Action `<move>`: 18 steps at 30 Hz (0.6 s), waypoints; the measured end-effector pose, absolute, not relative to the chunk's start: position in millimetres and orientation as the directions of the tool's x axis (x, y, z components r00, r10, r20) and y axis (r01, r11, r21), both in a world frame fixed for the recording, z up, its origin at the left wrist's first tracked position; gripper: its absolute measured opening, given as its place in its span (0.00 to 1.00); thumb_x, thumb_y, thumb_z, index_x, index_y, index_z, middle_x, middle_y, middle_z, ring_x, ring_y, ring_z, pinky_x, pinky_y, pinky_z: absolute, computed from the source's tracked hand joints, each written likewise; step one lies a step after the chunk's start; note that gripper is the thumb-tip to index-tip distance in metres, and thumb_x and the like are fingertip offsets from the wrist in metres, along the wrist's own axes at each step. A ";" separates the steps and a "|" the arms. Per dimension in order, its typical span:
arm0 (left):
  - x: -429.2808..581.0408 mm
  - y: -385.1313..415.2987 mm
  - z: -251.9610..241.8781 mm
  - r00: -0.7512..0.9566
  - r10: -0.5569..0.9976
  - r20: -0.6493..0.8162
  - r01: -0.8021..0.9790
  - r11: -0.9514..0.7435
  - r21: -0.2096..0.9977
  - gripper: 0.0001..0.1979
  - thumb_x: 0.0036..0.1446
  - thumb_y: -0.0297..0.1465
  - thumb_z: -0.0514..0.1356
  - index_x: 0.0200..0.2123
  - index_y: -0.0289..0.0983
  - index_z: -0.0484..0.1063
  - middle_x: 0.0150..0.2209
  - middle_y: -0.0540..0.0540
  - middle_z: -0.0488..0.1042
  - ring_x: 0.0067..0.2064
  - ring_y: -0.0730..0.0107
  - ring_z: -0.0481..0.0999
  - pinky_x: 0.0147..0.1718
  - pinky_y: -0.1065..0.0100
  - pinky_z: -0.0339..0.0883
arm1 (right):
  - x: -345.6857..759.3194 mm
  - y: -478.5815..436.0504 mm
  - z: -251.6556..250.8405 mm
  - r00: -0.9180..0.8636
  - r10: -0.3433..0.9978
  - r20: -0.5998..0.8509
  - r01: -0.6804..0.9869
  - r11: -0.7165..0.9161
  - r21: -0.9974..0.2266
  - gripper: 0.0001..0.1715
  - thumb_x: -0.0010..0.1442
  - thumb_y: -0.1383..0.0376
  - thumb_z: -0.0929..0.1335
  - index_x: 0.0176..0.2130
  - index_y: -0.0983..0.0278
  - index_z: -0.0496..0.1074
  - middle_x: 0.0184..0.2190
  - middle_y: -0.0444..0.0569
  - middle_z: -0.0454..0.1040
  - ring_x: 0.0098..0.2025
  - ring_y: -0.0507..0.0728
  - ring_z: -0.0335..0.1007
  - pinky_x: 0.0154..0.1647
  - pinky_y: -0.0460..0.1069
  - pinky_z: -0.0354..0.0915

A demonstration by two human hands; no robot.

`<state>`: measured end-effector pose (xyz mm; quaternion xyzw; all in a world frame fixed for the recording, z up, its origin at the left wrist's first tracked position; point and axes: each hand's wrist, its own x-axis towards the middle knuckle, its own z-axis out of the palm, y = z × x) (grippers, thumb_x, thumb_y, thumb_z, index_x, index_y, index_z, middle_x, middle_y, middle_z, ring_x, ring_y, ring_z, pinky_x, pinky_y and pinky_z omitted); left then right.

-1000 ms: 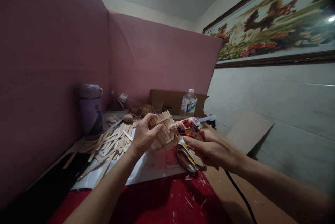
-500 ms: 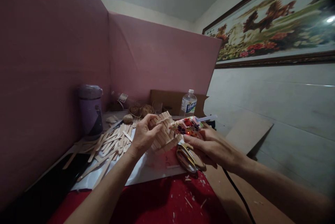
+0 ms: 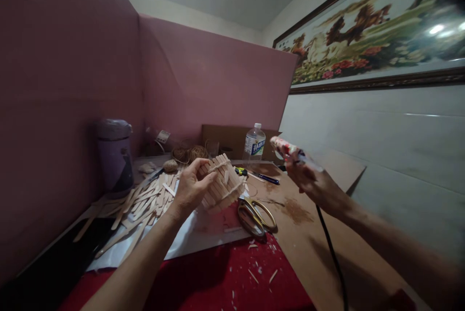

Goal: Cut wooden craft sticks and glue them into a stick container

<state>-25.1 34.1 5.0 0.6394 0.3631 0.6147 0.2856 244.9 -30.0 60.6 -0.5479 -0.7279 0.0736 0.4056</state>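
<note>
My left hand (image 3: 194, 182) grips the left edge of a small panel of wooden craft sticks (image 3: 223, 182), held tilted above the table. Two cross strips run over the panel, and a short light piece sits on its face between them. Off to the right, my right hand (image 3: 308, 180) is wrapped around a flower-patterned hot glue gun (image 3: 290, 151), slightly blurred, its nozzle pointing left and away from the panel. A black cord (image 3: 332, 253) hangs below that hand. Gold-handled scissors (image 3: 256, 216) lie just under the panel's right corner.
Loose craft sticks (image 3: 145, 204) are heaped on white paper at left, near a purple tumbler (image 3: 115, 158). Twine balls (image 3: 198, 152), a plastic bottle (image 3: 255, 144) and a blue pen (image 3: 267, 178) lie farther back. Wood scraps litter the red cloth (image 3: 214, 277).
My right hand has drawn the glue gun away from the panel, up and to the right. The left hand still holds the panel, and the view has shifted slightly.
</note>
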 end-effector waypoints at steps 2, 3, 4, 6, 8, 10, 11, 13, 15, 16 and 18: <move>-25.5 34.3 5.1 -0.011 0.815 0.580 0.116 -0.575 0.810 0.13 0.45 0.35 0.63 0.35 0.37 0.70 0.29 0.51 0.71 0.32 0.71 0.69 0.31 0.72 0.61 | 264.9 -33.4 48.5 -0.107 0.889 0.445 0.824 0.330 -0.461 0.24 0.63 0.50 0.59 0.50 0.63 0.63 0.36 0.52 0.75 0.35 0.59 0.71 0.36 0.50 0.65; -25.7 34.7 4.9 -0.008 0.816 0.578 0.116 -0.574 0.811 0.13 0.45 0.35 0.63 0.35 0.37 0.70 0.29 0.51 0.70 0.32 0.71 0.69 0.31 0.72 0.61 | 274.6 -35.2 39.6 -0.145 0.905 0.400 0.848 0.322 -0.422 0.24 0.63 0.52 0.58 0.51 0.64 0.63 0.39 0.54 0.75 0.38 0.60 0.71 0.40 0.52 0.66; -25.9 35.2 4.6 -0.006 0.816 0.578 0.118 -0.573 0.811 0.13 0.46 0.35 0.63 0.35 0.37 0.70 0.29 0.51 0.70 0.31 0.71 0.68 0.30 0.72 0.61 | 283.8 -36.8 29.4 -0.180 0.918 0.353 0.869 0.317 -0.380 0.24 0.63 0.54 0.57 0.52 0.64 0.63 0.43 0.55 0.74 0.42 0.61 0.71 0.44 0.54 0.66; -26.2 36.5 4.0 -0.005 0.816 0.578 0.116 -0.574 0.811 0.13 0.46 0.35 0.63 0.35 0.37 0.69 0.28 0.52 0.70 0.30 0.72 0.68 0.30 0.72 0.61 | 300.4 -38.2 8.2 -0.187 0.942 0.278 0.916 0.269 -0.297 0.23 0.62 0.58 0.56 0.52 0.65 0.65 0.48 0.57 0.73 0.45 0.63 0.71 0.47 0.55 0.65; -26.2 37.3 3.9 0.000 0.815 0.579 0.107 -0.576 0.810 0.13 0.46 0.35 0.63 0.35 0.37 0.70 0.27 0.52 0.69 0.30 0.72 0.67 0.30 0.72 0.61 | 313.8 -36.9 -9.8 -0.124 0.962 0.242 0.951 0.185 -0.247 0.27 0.60 0.61 0.57 0.57 0.64 0.62 0.53 0.57 0.70 0.51 0.64 0.68 0.51 0.56 0.64; -26.0 37.1 4.6 0.006 0.816 0.579 0.094 -0.576 0.812 0.13 0.46 0.35 0.63 0.35 0.37 0.70 0.28 0.52 0.70 0.30 0.72 0.68 0.30 0.72 0.61 | 323.6 -33.3 -22.2 -0.080 0.970 0.230 0.969 0.130 -0.210 0.29 0.60 0.62 0.58 0.60 0.64 0.60 0.57 0.57 0.66 0.55 0.65 0.65 0.53 0.57 0.62; -25.8 36.6 5.2 0.007 0.816 0.578 0.091 -0.576 0.812 0.13 0.46 0.35 0.63 0.35 0.37 0.70 0.28 0.52 0.70 0.30 0.72 0.68 0.30 0.72 0.61 | 327.3 -31.1 -26.3 -0.071 0.973 0.221 0.973 0.117 -0.200 0.30 0.59 0.62 0.58 0.60 0.64 0.59 0.58 0.57 0.65 0.56 0.65 0.64 0.54 0.57 0.61; -25.6 35.4 6.4 -0.001 0.816 0.578 0.100 -0.575 0.812 0.13 0.45 0.35 0.63 0.35 0.37 0.71 0.28 0.52 0.70 0.30 0.72 0.68 0.30 0.72 0.61 | 332.9 -26.8 -31.7 -0.075 0.979 0.191 0.974 0.113 -0.198 0.29 0.59 0.61 0.59 0.59 0.64 0.61 0.56 0.59 0.67 0.56 0.66 0.64 0.53 0.57 0.61; -25.6 34.7 6.8 -0.011 0.814 0.581 0.114 -0.576 0.809 0.13 0.45 0.35 0.64 0.35 0.37 0.71 0.28 0.52 0.70 0.30 0.72 0.68 0.29 0.73 0.60 | 337.0 -24.2 -34.7 -0.088 0.982 0.165 0.972 0.120 -0.200 0.29 0.59 0.60 0.60 0.58 0.65 0.62 0.53 0.59 0.69 0.53 0.66 0.66 0.52 0.57 0.62; -25.6 34.7 6.7 -0.014 0.813 0.582 0.118 -0.577 0.809 0.13 0.45 0.35 0.64 0.35 0.37 0.71 0.28 0.52 0.70 0.29 0.72 0.67 0.29 0.73 0.60 | 338.4 -23.9 -35.3 -0.096 0.983 0.157 0.972 0.126 -0.197 0.28 0.59 0.60 0.60 0.58 0.65 0.63 0.51 0.59 0.70 0.52 0.66 0.67 0.51 0.57 0.63; -25.8 35.4 5.6 -0.007 0.812 0.584 0.116 -0.579 0.807 0.13 0.45 0.35 0.63 0.35 0.37 0.70 0.28 0.52 0.70 0.29 0.72 0.68 0.29 0.73 0.61 | 339.2 -25.8 -33.9 -0.121 0.982 0.143 0.976 0.145 -0.165 0.26 0.59 0.60 0.61 0.55 0.64 0.66 0.48 0.58 0.73 0.49 0.65 0.69 0.49 0.57 0.64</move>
